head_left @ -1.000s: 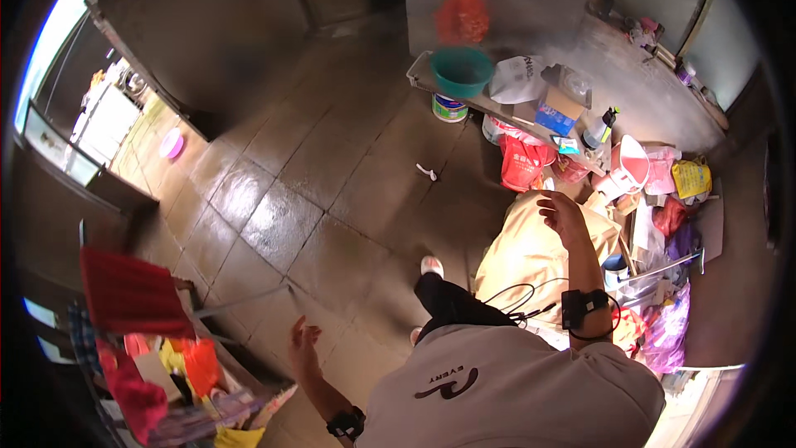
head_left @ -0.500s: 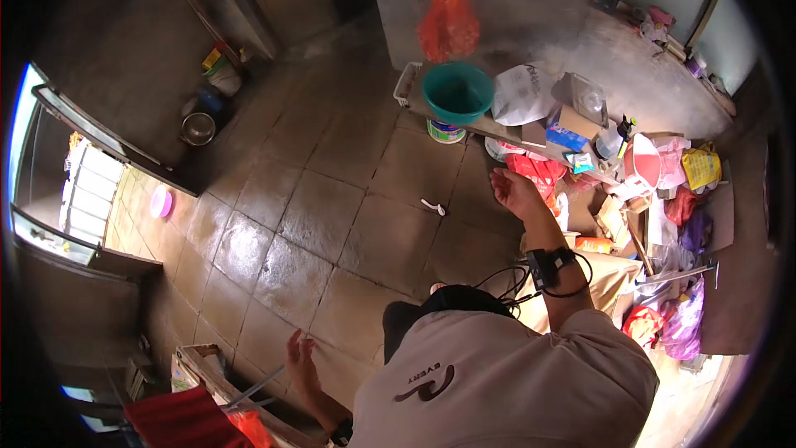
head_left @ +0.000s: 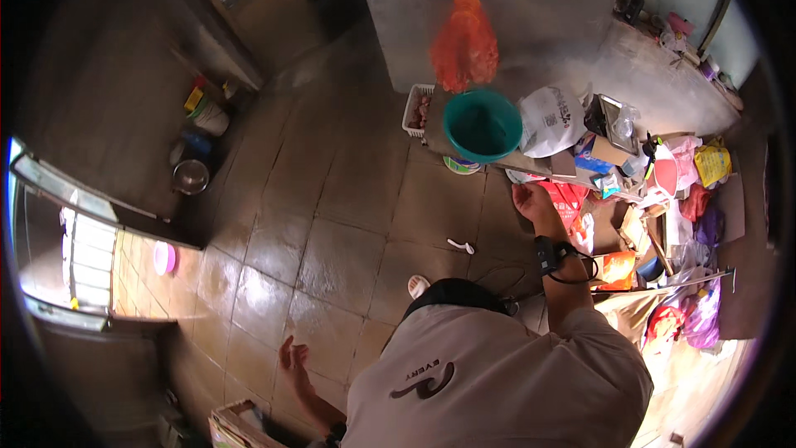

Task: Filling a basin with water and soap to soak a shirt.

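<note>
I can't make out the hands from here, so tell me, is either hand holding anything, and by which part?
Nothing is held. The left hand hangs open over the tiled floor. The right hand reaches, empty, toward the red bag.

white sack [head_left: 551, 120] beside teal basin [head_left: 482, 124]

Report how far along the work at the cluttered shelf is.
Done: nothing visibly sorted; bags, boxes and packets crowd the shelf beside the teal basin. In hand: the right hand reaches toward the red bag, apparently empty; the left hand hangs open over the floor. Left: seemingly the whole pile.
</note>
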The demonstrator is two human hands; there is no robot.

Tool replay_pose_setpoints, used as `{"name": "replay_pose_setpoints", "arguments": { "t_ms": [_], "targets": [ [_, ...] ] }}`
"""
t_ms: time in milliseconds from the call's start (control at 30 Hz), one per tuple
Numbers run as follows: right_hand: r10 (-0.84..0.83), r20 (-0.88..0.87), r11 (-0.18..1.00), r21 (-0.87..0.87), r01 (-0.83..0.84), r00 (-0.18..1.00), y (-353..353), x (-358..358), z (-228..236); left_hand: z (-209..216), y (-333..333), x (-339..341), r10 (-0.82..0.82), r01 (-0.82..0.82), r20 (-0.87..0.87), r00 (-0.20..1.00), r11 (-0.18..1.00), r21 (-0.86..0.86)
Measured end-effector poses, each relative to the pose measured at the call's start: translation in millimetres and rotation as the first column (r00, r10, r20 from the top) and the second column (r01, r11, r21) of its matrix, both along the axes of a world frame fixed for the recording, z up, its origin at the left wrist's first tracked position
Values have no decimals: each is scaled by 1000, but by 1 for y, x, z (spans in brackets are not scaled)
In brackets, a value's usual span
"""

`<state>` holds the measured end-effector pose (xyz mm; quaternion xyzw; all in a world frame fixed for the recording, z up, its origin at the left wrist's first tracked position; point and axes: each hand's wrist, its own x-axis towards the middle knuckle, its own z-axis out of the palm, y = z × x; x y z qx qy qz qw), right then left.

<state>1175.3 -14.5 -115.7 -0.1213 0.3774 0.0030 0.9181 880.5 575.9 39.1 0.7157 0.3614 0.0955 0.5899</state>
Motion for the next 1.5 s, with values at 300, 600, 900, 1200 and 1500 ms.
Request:
{"name": "replay_pose_setpoints", "arguments": {
  "t_ms": [300, 600, 900, 1200, 1500],
  "targets": [
    [-1, -120, 997, 77, 11, 993, 33, 97, -48, 48, -1, 192, -256, 259, 73, 964, 965, -32],
    [558, -210, 33, -961, -274, 803, 27, 172, -195, 33, 21, 221, -26, 7, -330, 944, 998, -57],
    [93, -427, 982, -108, -153, 900, 55, 245, -214, 24, -9, 325, -362, 333, -296, 884, 932, -146],
    [-209, -266, 953, -272, 135, 941, 86, 275, -206, 7, -5, 323, -270, 210, -353, 896, 957, -198],
    [23, -387, 995, -84, -60, 922, 165, 317, -348, 10, -25, 306, 85, -105, -229, 970, 992, -77]
  ]
}}
